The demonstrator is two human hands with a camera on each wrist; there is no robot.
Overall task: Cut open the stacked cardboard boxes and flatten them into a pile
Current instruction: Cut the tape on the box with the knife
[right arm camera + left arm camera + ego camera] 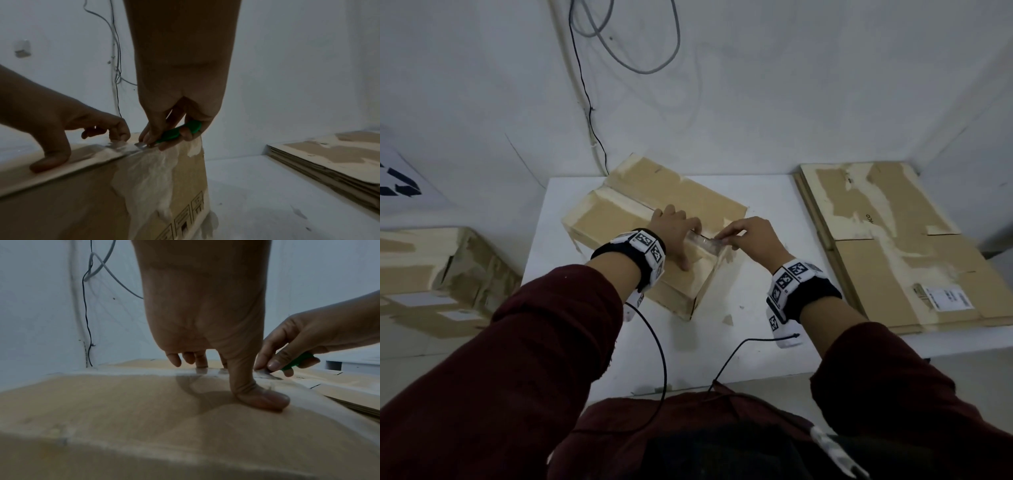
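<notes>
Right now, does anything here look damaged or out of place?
Yes. The cardboard box being cut has its brown facing torn off in pale patches, and a small cardboard scrap lies loose on the white table.

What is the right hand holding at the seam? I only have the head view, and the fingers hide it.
Observer: A green-handled cutter; the right hand grips it with the blade at the taped seam on top of the box.
Operator: Is the left hand gripping the box?
Observer: No. The left hand presses down; its thumb lies flat on the top flap.
Operator: Anything printed on the box's side?
Observer: Yes, the right wrist view shows black handling symbols low on the end face, beside torn white paper.
</notes>
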